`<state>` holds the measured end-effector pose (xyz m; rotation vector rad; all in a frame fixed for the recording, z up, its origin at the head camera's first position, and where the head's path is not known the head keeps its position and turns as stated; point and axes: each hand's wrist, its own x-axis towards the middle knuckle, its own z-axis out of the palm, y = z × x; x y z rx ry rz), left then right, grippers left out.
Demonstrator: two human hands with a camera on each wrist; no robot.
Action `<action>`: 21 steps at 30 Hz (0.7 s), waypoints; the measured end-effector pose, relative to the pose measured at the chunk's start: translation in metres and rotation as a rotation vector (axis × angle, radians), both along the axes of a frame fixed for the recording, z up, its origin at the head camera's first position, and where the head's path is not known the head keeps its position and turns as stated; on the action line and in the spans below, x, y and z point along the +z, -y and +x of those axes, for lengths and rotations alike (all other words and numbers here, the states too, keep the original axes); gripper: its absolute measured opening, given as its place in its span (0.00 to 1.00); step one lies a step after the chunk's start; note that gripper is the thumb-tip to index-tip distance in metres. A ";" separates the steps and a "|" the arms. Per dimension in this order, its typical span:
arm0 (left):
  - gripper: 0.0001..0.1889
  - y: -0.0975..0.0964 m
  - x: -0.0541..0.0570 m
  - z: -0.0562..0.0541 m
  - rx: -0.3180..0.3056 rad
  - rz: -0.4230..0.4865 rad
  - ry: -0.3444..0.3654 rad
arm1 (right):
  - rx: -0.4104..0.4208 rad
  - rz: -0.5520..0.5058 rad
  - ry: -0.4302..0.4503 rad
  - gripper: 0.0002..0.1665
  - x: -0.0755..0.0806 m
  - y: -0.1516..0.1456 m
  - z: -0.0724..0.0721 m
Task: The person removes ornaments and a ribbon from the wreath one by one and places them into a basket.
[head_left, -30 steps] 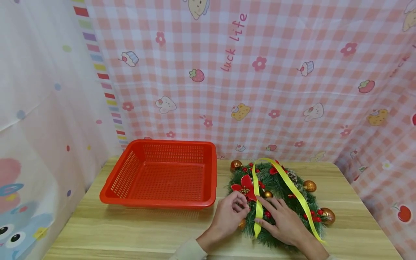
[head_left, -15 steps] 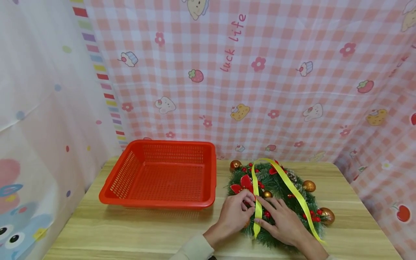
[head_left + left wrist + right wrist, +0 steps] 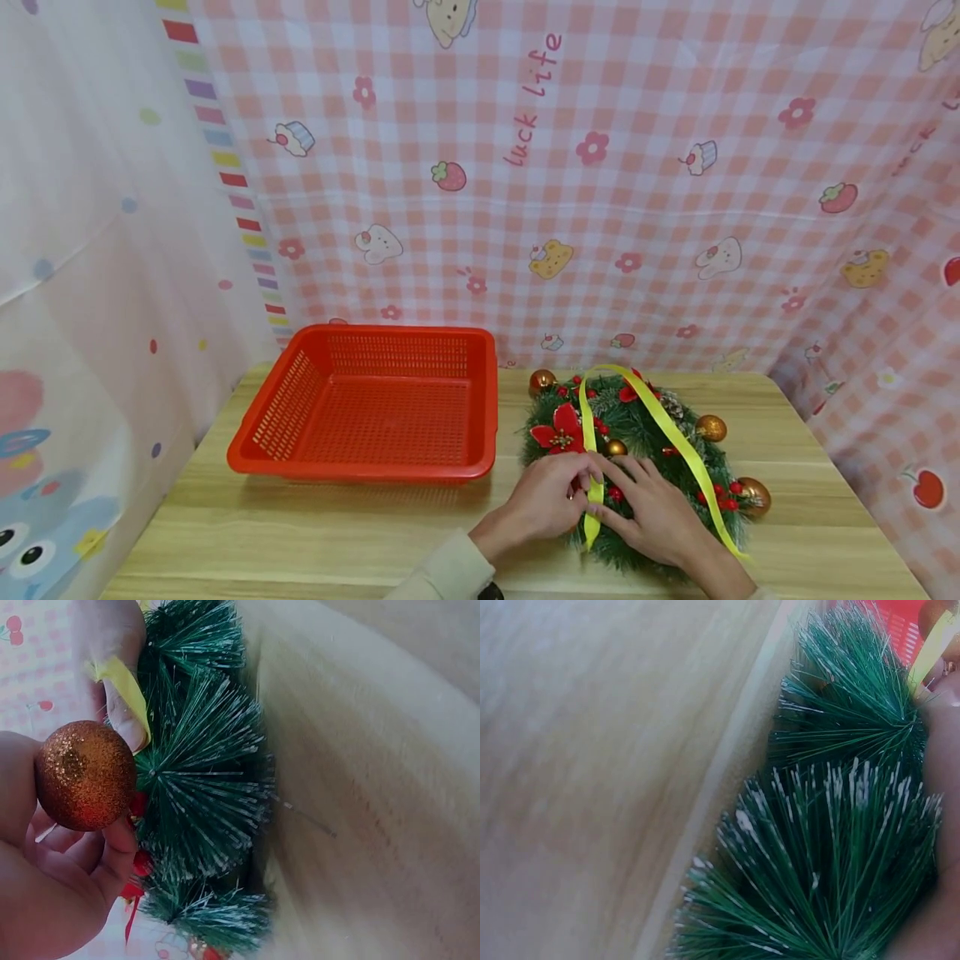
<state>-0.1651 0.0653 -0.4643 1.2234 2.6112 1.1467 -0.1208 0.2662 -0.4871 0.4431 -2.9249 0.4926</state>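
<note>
Left hand (image 3: 550, 497) farther from basket (image 3: 363, 469)

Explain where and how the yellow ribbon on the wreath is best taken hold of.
Probably the yellow ribbon is best pinched midway along its right-hand strand, across its narrow width, coming from above and the person's right. That strand is thin, flat and uncovered as it crosses the wreath, whereas the other runs close by the left hand and right hand.

left hand (image 3: 546, 498) | shifted rightward | fingertips now over yellow ribbon (image 3: 586, 408)
</note>
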 end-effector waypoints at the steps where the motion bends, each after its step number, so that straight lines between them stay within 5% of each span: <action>1: 0.12 0.000 0.000 0.000 -0.009 -0.015 -0.019 | 0.000 -0.001 0.001 0.39 0.000 0.000 0.000; 6: 0.11 0.002 0.000 0.000 -0.030 -0.028 -0.049 | 0.005 -0.001 -0.005 0.39 0.000 0.000 0.000; 11: 0.10 0.004 0.001 0.001 -0.026 0.026 0.036 | 0.011 0.000 -0.004 0.40 -0.001 -0.002 0.000; 16: 0.13 0.006 0.000 0.002 0.003 0.089 0.119 | 0.011 -0.001 -0.006 0.40 -0.001 -0.002 -0.001; 21: 0.12 0.008 -0.002 0.007 0.068 0.130 0.105 | 0.009 0.008 -0.005 0.40 -0.001 -0.001 -0.001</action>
